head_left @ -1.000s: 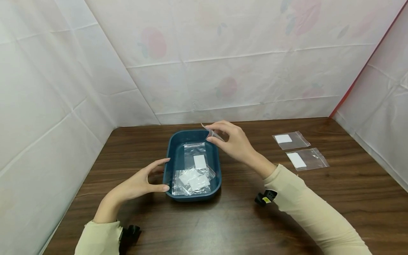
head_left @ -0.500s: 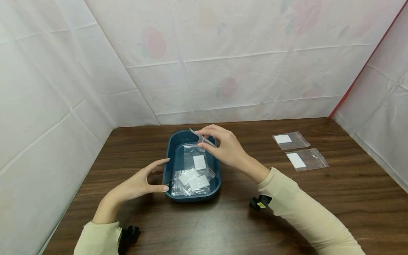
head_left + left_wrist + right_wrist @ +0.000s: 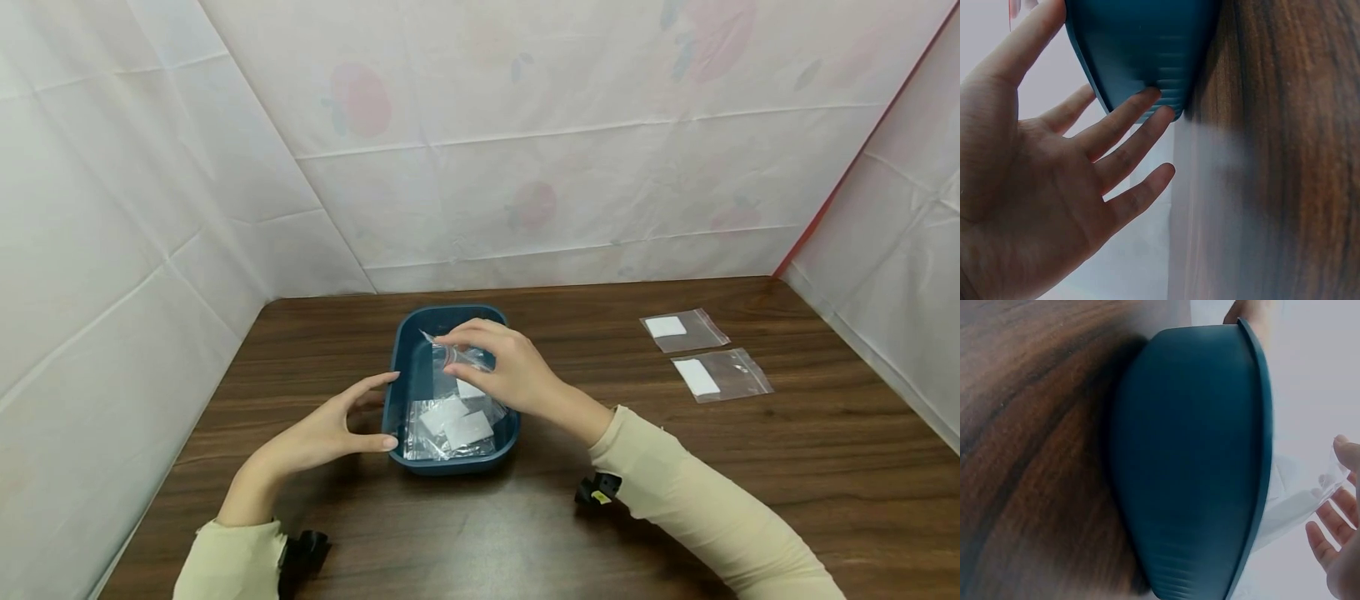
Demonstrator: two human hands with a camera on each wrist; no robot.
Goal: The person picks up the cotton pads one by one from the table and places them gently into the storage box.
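A dark blue plastic bin (image 3: 459,468) stands on the table, with several clear zip bags (image 3: 469,430) holding white cards inside it. My left hand (image 3: 322,432) touches its left rim with thumb and fingertips. In the left wrist view the fingers of the left hand (image 3: 1054,169) are spread against the bin's side (image 3: 1141,44). Over the bin, my right hand (image 3: 521,373) pinches another clear zip bag (image 3: 463,357) between thumb and fingers. The right wrist view has that zip bag (image 3: 1291,514) hanging down past the bin's rim (image 3: 1261,431).
Two more zip bags, an upper one (image 3: 693,333) and a lower one (image 3: 738,373), lie flat on the right of the brown wooden table (image 3: 540,533). Each has a white card in it. A pale patterned curtain (image 3: 555,150) closes off the back and sides.
My right hand has moved left and toward me, lowering the pinched zip bag from the bin's far right corner to over its middle. The left hand stays at the rim.
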